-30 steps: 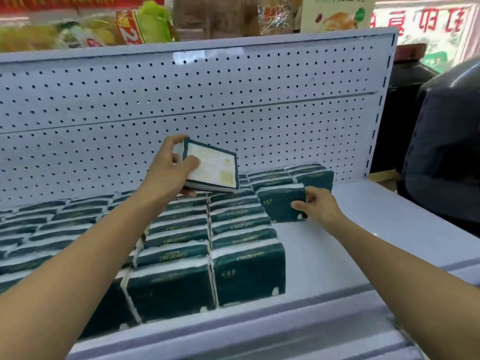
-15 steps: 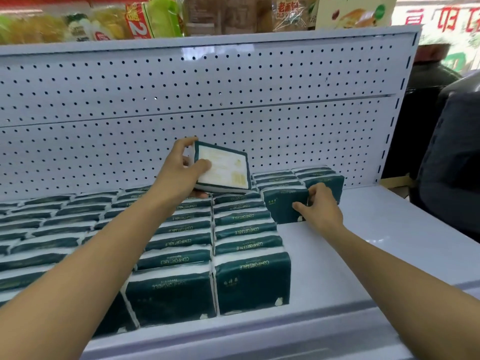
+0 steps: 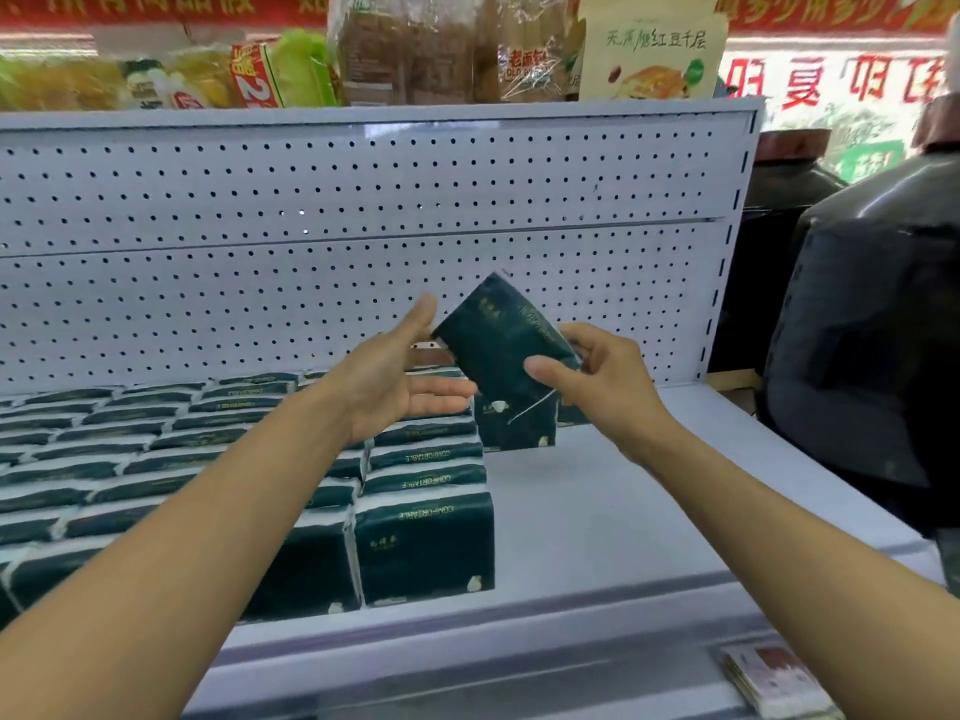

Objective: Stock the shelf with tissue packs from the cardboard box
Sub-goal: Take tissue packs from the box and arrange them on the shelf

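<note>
**Pack held between both hands above the shelf**

Nearest, rows of tissue packs (image 3: 423, 548) stood on the shelf (image 3: 597, 511). Above their far end, the right hand (image 3: 605, 384) pinched a tilted tissue pack (image 3: 501, 350); the left hand (image 3: 395, 381), fingers spread, touched its edge. Risk: a loose grip could drop it onto standing packs. No cardboard box visible.
</note>
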Motion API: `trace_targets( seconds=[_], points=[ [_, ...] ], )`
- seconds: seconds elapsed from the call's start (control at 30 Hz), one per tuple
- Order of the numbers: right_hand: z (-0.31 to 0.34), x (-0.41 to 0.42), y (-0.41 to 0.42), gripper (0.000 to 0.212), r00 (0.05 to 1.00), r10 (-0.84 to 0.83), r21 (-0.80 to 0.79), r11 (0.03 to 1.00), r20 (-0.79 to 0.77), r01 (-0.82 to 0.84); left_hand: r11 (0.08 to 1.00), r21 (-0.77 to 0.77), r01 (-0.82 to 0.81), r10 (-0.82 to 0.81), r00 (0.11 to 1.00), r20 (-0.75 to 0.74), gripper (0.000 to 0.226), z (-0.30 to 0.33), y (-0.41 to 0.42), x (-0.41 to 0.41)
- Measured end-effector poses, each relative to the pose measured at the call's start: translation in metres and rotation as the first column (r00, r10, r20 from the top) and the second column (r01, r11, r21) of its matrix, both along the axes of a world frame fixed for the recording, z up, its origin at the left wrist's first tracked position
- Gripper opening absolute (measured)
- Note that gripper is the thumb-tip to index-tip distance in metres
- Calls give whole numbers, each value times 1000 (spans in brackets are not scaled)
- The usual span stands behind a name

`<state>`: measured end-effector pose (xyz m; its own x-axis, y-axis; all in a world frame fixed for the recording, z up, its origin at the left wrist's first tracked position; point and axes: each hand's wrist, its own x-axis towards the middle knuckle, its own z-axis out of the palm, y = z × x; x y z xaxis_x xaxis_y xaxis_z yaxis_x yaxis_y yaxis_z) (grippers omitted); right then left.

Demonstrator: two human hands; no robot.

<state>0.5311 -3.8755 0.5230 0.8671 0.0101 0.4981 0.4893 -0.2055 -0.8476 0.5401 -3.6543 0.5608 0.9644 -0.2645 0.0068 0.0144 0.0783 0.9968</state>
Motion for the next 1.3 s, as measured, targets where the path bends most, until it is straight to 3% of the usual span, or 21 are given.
trace_targets(
  seconds=[0.17, 0.33, 0.43, 0.53, 0.63, 0.7, 0.83, 0.9, 0.97, 1.13, 1.2, 1.3],
  points=[
    [4, -9, -25, 7, 974, 126, 123, 987, -189, -104, 998, 41, -44, 39, 993, 110, 27, -3, -21, -7],
    [1, -7, -48, 25, 958, 165, 214, 970, -235, -114, 992, 121, -41, 24, 990, 137, 20, 2, -43, -5],
    [-2, -5, -62, 42, 962, 141, 347, 937, -233, -54, 991, 134, 3, -16, 995, 100, 19, 4, -59, -1],
    [-13, 4, -84, 40, 970, 15, 367, 927, -242, 77, 942, 337, -9, -42, 989, 144, 32, 5, -70, 11],
    [-31, 11, -109, 34, 949, -185, 51, 978, -254, 204, 782, 598, -176, -22, 951, 309, 47, 2, -68, 36],
    [-43, 18, -117, 37, 928, -291, -195, 949, -232, 248, 629, 745, -222, -111, 923, 369, 57, -3, -67, 56],
    [-54, 45, -118, 35, 930, -318, -293, 921, -186, 256, 185, 928, -323, -324, 872, 368, 73, -14, -81, 86],
    [-58, 61, -117, 36, 927, -325, -299, 918, -187, 261, -35, 926, -376, -402, 854, 331, 81, -21, -89, 97],
    [-63, 77, -116, 39, 915, -366, -334, 895, -167, 297, -189, 892, -411, -447, 845, 295, 89, -28, -93, 107],
    [-77, 100, -109, 59, 887, -445, -348, 856, -124, 382, -326, 824, -463, -499, 825, 266, 93, -38, -99, 120],
    [-81, 103, -104, 67, 882, -448, -335, 861, -145, 383, -340, 800, -494, -521, 807, 277, 89, -41, -100, 124],
    [-85, 108, -97, 64, 867, -489, -366, 828, -99, 425, -335, 796, -504, -519, 804, 291, 80, -46, -98, 128]
  ],
)
